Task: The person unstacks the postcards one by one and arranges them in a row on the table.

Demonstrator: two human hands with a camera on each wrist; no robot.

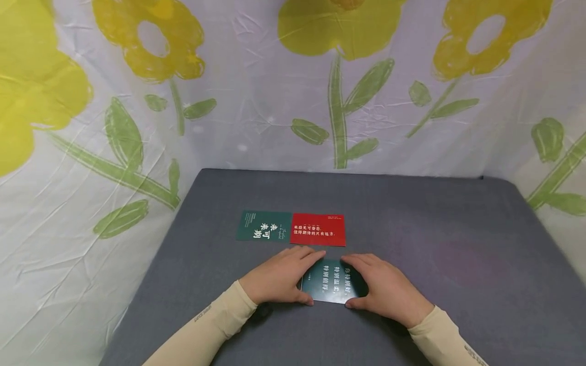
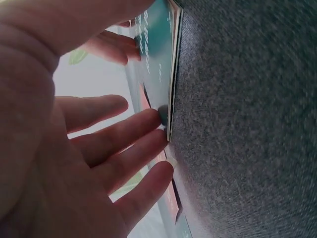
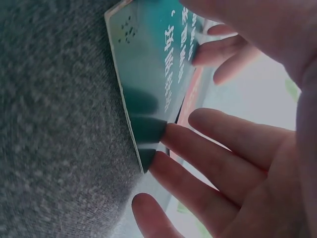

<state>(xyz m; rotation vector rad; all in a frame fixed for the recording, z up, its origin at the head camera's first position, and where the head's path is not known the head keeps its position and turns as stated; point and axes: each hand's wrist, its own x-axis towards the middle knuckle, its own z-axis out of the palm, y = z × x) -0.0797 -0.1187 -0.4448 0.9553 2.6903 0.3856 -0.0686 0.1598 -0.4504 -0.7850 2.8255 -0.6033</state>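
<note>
A stack of dark green cards (image 1: 333, 282) with white print lies on the grey table (image 1: 458, 254) near the front. My left hand (image 1: 283, 277) holds its left end, thumb at the near edge and fingers at the far edge. My right hand (image 1: 388, 287) holds the right end the same way. In the left wrist view the left hand (image 2: 74, 148) has fingertips (image 2: 157, 133) against the card stack (image 2: 163, 59) edge. In the right wrist view the right hand (image 3: 237, 158) touches a corner of the card stack (image 3: 148, 74).
Just beyond the hands, a green card (image 1: 264, 226) and a red card (image 1: 318, 230) lie flat side by side on the table. A white cloth with yellow flowers (image 1: 293, 91) hangs behind and at both sides.
</note>
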